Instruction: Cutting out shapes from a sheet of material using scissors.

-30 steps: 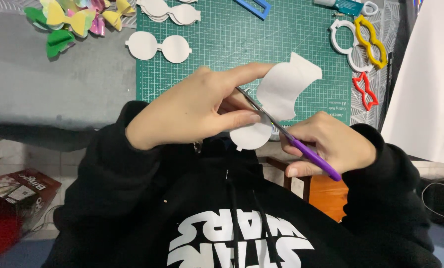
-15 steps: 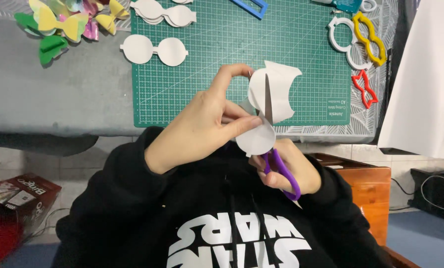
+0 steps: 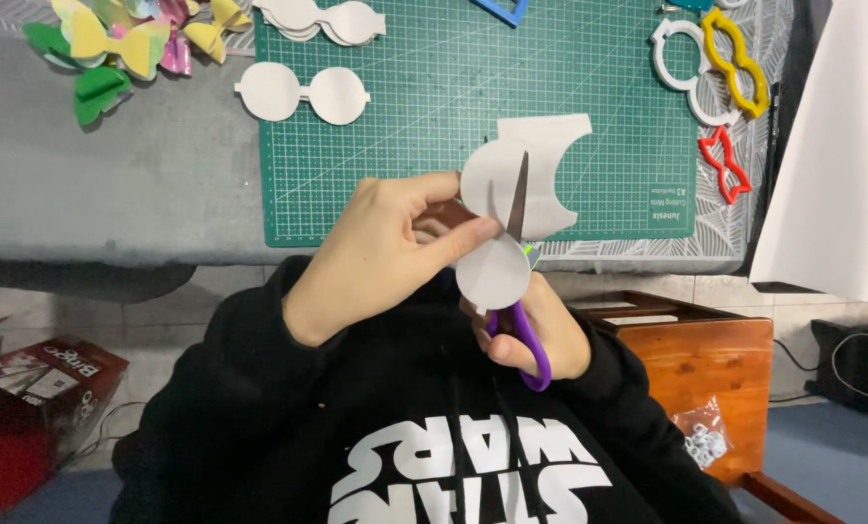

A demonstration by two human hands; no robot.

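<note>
Over mat, left hand pinching paper, right hand gripping scissors

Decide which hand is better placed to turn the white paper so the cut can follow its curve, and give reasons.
Left. The left hand already pinches the white paper by its lower lobe, while the right hand is occupied with the purple-handled scissors, blade up through the sheet.
</note>
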